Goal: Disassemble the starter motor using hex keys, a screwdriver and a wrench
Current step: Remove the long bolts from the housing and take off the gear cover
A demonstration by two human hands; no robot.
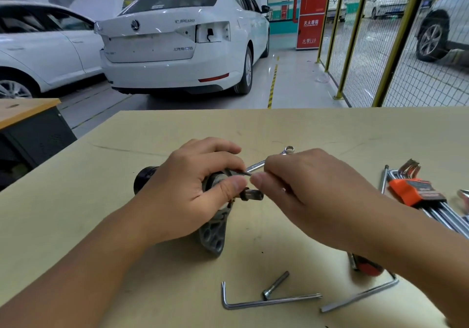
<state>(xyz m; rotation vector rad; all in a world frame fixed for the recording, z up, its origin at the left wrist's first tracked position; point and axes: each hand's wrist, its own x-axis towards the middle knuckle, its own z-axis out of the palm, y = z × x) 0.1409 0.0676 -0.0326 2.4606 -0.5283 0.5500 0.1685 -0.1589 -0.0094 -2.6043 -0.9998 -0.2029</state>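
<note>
Left hand grips starter motor; right hand pinches a bolt

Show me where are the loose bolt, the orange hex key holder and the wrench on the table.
loose bolt point(276, 285), head view, middle of its shaft.
orange hex key holder point(412, 190), head view, its orange top face.
wrench point(255, 165), head view, bare shaft beside the right hand.

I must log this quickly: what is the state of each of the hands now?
Left hand: grips the starter motor.
Right hand: pinches a thin dark bolt or tool at the motor.
</note>
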